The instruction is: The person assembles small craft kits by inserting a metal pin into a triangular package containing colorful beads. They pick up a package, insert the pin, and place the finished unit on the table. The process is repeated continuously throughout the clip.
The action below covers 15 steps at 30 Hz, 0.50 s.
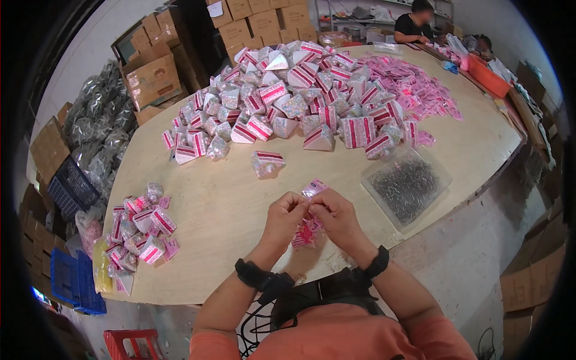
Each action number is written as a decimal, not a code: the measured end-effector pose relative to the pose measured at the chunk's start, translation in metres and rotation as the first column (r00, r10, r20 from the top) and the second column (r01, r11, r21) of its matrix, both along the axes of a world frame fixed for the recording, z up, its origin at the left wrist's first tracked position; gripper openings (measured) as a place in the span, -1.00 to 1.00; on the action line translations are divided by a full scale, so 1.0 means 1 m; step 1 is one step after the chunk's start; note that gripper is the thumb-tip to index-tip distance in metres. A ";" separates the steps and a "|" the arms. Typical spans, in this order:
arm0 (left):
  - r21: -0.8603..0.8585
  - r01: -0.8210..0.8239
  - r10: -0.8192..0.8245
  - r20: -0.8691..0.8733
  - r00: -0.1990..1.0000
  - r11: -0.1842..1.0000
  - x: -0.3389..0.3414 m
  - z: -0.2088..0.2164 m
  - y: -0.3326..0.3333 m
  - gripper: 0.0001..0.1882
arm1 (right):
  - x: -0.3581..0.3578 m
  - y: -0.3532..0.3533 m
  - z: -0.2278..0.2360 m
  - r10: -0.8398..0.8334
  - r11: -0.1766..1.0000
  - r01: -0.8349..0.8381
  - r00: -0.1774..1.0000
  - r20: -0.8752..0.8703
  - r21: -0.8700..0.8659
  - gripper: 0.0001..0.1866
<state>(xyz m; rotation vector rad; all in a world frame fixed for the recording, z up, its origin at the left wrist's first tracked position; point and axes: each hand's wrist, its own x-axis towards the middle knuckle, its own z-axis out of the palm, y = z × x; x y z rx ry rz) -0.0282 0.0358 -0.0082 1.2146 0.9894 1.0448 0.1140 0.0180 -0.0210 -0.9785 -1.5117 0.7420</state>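
Note:
In front of my body, my left hand (285, 217) and my right hand (337, 215) meet with thumbs and fingertips pinched together. A small pink card (315, 187) sticks out just beyond the fingertips, and both hands appear to grip it. Below the fingers shows a bright pink, stringy piece (306, 233); whether it hangs from the card or lies on the table I cannot tell. The exact point of the pinch is hidden by the fingers. Ahead of my left hand lies a single cake-slice-shaped piece (267, 163) in a clear bag.
An open clear box of metal pins (403, 191) stands right of my hands. Bagged cake-slice pieces (288, 90) are heaped beyond, beside pink cards (414, 87). A smaller pile (141, 225) sits left on the table (204, 240). Another person (414, 25) sits far right near an orange basin (487, 77).

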 end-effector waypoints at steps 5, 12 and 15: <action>-0.039 0.080 -0.078 0.039 0.996 0.996 -0.004 0.001 -0.002 -0.88 | 0.001 0.009 -0.014 0.111 0.962 -0.213 0.874 -0.473 -0.168 -0.92; -0.112 0.167 -0.152 0.132 0.980 0.980 -0.009 0.008 -0.010 -0.82 | -0.001 0.004 -0.003 0.083 0.882 -0.391 0.679 -0.730 -0.263 -0.89; -0.104 0.222 -0.197 0.205 0.959 0.969 -0.010 0.002 -0.010 -0.83 | -0.005 0.005 -0.004 0.073 0.895 -0.367 0.682 -0.728 -0.254 -0.90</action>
